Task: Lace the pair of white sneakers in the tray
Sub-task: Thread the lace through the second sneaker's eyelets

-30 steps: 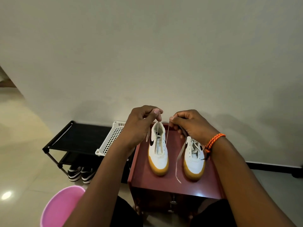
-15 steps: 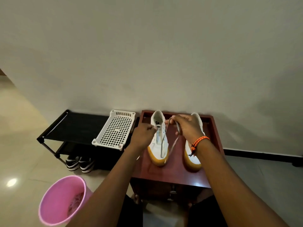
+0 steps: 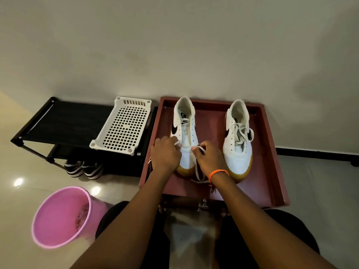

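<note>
Two white sneakers with tan soles stand toes toward me in a dark red tray (image 3: pixel 270 152). The left sneaker (image 3: pixel 185 129) has bare upper eyelets and an open tongue. The right sneaker (image 3: pixel 238 140) is laced and tied. My left hand (image 3: pixel 165 154) pinches one end of the white lace at the left sneaker's toe side. My right hand (image 3: pixel 210 159), with an orange wristband, pinches the other end of the lace (image 3: pixel 199 171), which hangs down over the toe onto the tray.
A white perforated plastic basket (image 3: pixel 122 127) rests on a black shoe rack (image 3: pixel 66 121) left of the tray, with striped shoes (image 3: pixel 83 168) beneath. A pink bucket (image 3: pixel 60 216) stands on the tiled floor at lower left. A wall rises right behind the tray.
Both hands came down from above the left sneaker to its lower eyelets, drawing the lace ends with them. The view has tilted downward and closer.
</note>
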`<act>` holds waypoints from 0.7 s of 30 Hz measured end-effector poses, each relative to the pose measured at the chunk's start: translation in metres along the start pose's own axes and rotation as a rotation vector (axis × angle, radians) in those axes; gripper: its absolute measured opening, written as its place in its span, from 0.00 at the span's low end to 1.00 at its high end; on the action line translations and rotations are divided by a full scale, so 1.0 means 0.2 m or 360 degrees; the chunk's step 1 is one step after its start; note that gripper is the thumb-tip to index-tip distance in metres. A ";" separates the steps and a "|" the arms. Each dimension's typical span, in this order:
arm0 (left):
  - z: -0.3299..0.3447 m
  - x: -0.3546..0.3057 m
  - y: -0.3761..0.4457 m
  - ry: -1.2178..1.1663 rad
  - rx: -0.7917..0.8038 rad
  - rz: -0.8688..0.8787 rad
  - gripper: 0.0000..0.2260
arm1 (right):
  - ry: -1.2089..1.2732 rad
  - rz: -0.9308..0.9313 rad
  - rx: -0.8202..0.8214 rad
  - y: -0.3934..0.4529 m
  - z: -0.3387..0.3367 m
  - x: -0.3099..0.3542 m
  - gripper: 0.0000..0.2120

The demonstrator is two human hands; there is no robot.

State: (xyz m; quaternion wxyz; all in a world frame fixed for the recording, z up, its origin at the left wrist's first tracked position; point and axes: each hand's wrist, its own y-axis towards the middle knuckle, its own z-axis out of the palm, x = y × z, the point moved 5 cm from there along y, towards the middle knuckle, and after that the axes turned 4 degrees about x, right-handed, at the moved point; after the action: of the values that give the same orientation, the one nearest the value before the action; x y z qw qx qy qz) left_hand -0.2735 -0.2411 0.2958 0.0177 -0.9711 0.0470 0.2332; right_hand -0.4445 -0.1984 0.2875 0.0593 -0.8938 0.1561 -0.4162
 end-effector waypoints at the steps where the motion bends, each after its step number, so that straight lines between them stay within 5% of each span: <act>1: 0.00 0.01 0.01 -0.0075 -0.0017 0.0016 0.08 | -0.0026 0.0005 -0.0035 0.01 0.02 0.00 0.12; 9: -0.08 0.16 -0.01 -0.1573 0.0483 -0.0608 0.07 | -0.0265 -0.0099 -0.0197 0.02 0.01 0.05 0.25; 12: -0.12 0.17 -0.07 -0.2118 0.0667 -0.0732 0.07 | -0.0444 -0.0174 -0.0166 0.03 0.03 0.07 0.12; 15: -0.12 0.21 -0.07 -0.1592 0.0284 -0.0817 0.06 | -0.0543 -0.0189 -0.0130 0.04 0.06 0.07 0.06; 21: -0.11 0.14 -0.07 -0.0771 0.0257 -0.0406 0.19 | -0.0431 -0.0102 -0.0009 0.06 0.04 0.07 0.09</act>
State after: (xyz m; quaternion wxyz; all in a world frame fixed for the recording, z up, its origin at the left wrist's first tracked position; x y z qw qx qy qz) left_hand -0.2374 -0.2309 0.3020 0.1349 -0.8806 -0.0628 0.4499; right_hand -0.4326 -0.2141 0.2889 0.0640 -0.9465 0.1194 -0.2930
